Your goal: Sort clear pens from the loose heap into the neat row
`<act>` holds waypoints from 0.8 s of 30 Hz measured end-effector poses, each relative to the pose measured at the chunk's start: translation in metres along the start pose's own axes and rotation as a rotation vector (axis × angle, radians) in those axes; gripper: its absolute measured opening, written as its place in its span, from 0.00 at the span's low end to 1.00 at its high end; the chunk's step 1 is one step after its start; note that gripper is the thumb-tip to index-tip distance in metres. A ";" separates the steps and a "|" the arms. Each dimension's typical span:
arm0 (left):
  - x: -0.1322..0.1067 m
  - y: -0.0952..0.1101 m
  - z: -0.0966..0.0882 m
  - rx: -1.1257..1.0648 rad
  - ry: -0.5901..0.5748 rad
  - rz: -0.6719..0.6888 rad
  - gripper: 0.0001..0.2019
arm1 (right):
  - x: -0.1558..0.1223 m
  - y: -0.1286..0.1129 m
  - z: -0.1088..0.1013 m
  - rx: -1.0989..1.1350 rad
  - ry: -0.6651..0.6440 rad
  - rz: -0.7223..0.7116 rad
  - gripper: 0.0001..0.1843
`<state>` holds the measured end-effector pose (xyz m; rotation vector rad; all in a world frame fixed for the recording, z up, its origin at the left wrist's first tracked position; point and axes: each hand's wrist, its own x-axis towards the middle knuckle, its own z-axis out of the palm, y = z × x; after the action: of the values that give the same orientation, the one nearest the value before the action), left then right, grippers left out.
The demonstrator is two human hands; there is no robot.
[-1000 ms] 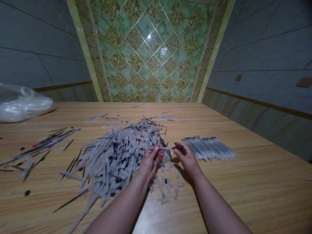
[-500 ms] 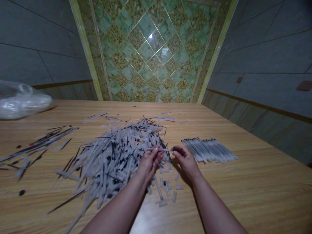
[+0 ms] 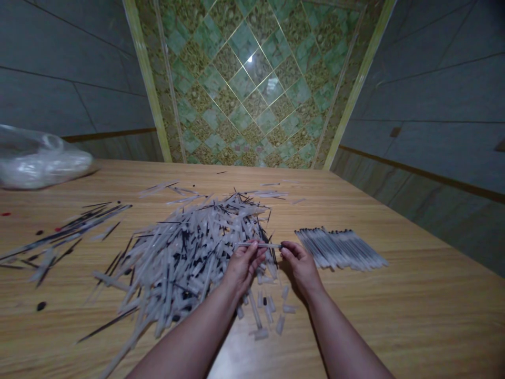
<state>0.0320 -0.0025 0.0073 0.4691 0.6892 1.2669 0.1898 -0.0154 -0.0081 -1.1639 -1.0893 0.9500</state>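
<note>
A ballpoint pen (image 3: 269, 245) with a pale see-through barrel lies level between my two hands, just above the table. My left hand (image 3: 243, 266) pinches its barrel between thumb and fingers. At the dark right-hand end of the pen, my right hand (image 3: 303, 266) closes thumb and fingertips on the tip, partly hiding it. Left of and behind my left hand spreads a big loose pile of pen parts (image 3: 197, 237), pale tubes mixed with dark refills. Beyond my right hand, a neat row of pens (image 3: 341, 247) lies side by side, dark ends away from me.
Several short pale caps (image 3: 289, 309) lie scattered between my forearms. Loose dark refills (image 3: 90, 221) and black bits (image 3: 41, 306) are strewn on the left of the wooden table (image 3: 426, 295). A clear plastic bag (image 3: 47, 163) sits at the far left, and tiled walls stand behind.
The view has shifted slightly, moving most things a little rightward in the picture. My right fingertips are drawn closer together on the pen's dark end; my left hand keeps its hold.
</note>
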 end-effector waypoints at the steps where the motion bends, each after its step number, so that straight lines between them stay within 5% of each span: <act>1: 0.000 0.000 0.000 0.001 0.005 -0.001 0.08 | 0.000 0.001 0.000 0.006 0.000 0.003 0.18; 17: -0.002 -0.005 0.001 0.016 -0.004 -0.008 0.08 | 0.001 -0.003 -0.006 -0.076 -0.010 -0.010 0.24; 24: -0.005 -0.005 0.002 0.034 -0.027 -0.008 0.09 | 0.000 -0.005 -0.008 -0.321 -0.058 -0.138 0.20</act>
<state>0.0363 -0.0085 0.0060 0.5094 0.6903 1.2410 0.1975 -0.0175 -0.0038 -1.3064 -1.3870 0.7218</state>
